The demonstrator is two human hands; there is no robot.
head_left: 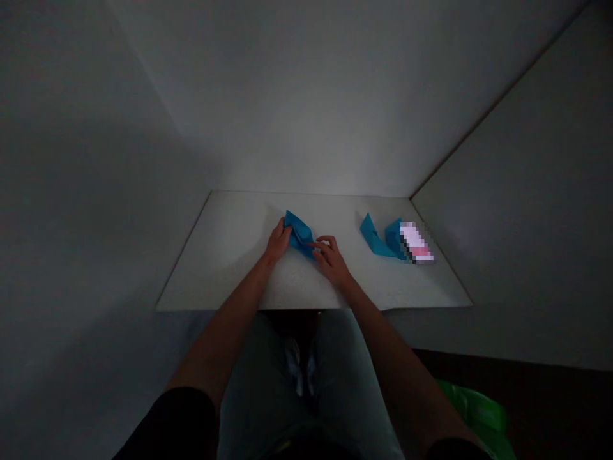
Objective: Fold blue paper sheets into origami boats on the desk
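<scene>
We see through a single camera worn on our head, tilted forward and down. It faces a white tabletop point(230, 268) set in a corner between walls point(335, 96). It sits close: our forearms rise from the bottom edge to the left hand point(278, 243) and right hand point(335, 262) at mid-frame, with our lap point(268, 383) below.

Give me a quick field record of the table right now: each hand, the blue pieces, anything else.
left hand: holds the left end of the blue folded paper
right hand: fingertips on its right end; grip unclear
second blue paper: apart from the hands, further right on the table
pink and white item: blurred, right against the second blue paper
green object: low right, below table level
light: dim
</scene>
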